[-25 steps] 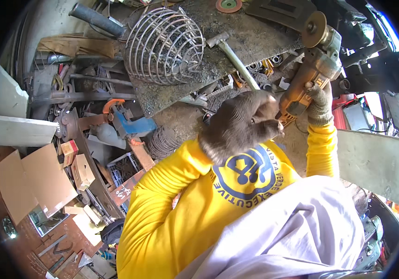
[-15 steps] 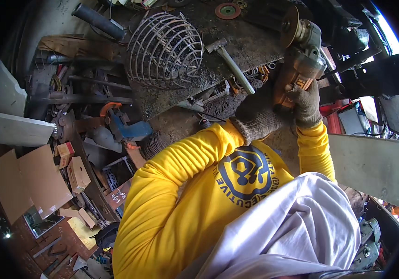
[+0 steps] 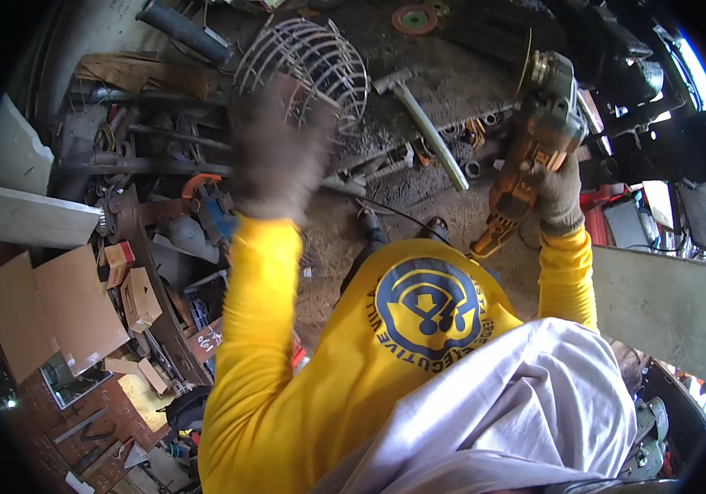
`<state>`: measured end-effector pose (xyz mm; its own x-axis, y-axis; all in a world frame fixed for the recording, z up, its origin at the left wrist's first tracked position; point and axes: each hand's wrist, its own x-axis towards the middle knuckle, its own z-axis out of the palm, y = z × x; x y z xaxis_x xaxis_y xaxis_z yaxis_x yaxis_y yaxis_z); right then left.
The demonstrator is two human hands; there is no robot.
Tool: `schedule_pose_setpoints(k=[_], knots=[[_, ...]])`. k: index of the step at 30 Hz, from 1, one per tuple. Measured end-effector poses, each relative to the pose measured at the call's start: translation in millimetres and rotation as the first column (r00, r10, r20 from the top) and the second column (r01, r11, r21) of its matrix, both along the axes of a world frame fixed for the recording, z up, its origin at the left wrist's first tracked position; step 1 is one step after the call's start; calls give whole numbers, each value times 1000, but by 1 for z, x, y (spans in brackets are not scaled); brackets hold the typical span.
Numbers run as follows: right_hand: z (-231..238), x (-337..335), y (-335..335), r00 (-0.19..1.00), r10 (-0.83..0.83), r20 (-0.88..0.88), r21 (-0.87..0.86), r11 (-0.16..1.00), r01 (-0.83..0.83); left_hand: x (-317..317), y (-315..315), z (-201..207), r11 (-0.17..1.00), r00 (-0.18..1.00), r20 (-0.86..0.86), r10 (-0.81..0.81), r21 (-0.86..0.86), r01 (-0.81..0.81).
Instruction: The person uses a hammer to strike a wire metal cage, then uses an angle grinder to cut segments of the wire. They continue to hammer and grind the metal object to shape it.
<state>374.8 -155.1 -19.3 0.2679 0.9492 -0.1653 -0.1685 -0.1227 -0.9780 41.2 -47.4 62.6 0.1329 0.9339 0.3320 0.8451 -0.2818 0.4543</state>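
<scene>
My right hand [image 3: 562, 196], in a brown knit glove, is wrapped round the body of an orange and grey angle grinder [image 3: 534, 148]. The grinder's thin disc [image 3: 525, 62] points up and away from me, touching nothing. Smeared by motion, my gloved left hand [image 3: 279, 160] reaches over the near side of a rounded cage of curved metal bars [image 3: 345, 66]. Its fingers are not distinct, and I cannot tell whether it touches the cage. The cage lies on a dark metal worktop, and a hammer [image 3: 427, 128] rests to its right.
A red-brown disc [image 3: 414, 19] lies at the worktop's far side. A blue clamp-like tool with an orange end [image 3: 203, 185] sits at the left, above cardboard boxes [image 3: 77, 309]. The grinder's cord [image 3: 398, 214] runs near my feet. A grey panel [image 3: 657, 305] stands at the right.
My left hand has left the grinder's rear end and swung left to the cage. My right hand keeps hold of the grinder, which has shifted slightly right and down.
</scene>
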Motion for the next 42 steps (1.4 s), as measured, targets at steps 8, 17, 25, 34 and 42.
schedule_pose_setpoints(k=[8,17,25,34,42], knots=[[-13,-12,-18,993,71,90,-51,996,-67,-70,154,-47,977,986,-63,155,-138,-162],[-4,-21,-52,916,141,375,-110,988,-107,-79,184,6,818,878,172,-447,-318,479],[-9,-108,-111,786,219,578,-248,965,-87,-53,160,-41,663,391,-637,-664,-260,702],[-26,-192,-141,815,299,497,-434,898,-65,-35,152,-55,841,800,-261,-540,-173,512],[-30,-180,-121,764,341,548,-349,923,-162,-31,135,-38,886,835,-301,-460,-214,411]])
